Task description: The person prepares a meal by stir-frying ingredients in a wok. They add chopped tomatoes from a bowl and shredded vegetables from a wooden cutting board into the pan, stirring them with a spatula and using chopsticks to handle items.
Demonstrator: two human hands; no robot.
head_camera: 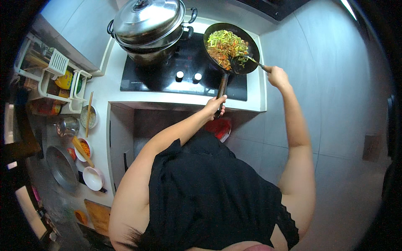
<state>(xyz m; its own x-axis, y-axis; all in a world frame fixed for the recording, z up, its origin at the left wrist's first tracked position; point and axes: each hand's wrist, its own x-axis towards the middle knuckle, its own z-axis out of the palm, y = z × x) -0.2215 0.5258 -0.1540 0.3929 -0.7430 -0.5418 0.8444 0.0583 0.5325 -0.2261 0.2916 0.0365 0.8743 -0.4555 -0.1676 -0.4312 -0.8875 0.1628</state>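
My left hand grips the wooden handle of a dark wok over the right side of a black glass cooktop. Chopped green stalks lie in the wok's far part, with browned bits and orange-red pieces nearer the handle. Right of the wok, my right hand is closed around the handle of a metal spatula. The spatula's head reaches into the food at the wok's right side and is partly hidden by it.
A lidded steel steamer pot stands on the cooktop's left side. Along the left counter are a white rack, a bowl with chopsticks, a steel cup, a bowl of orange shreds, a pink-white bowl and a large metal pan.
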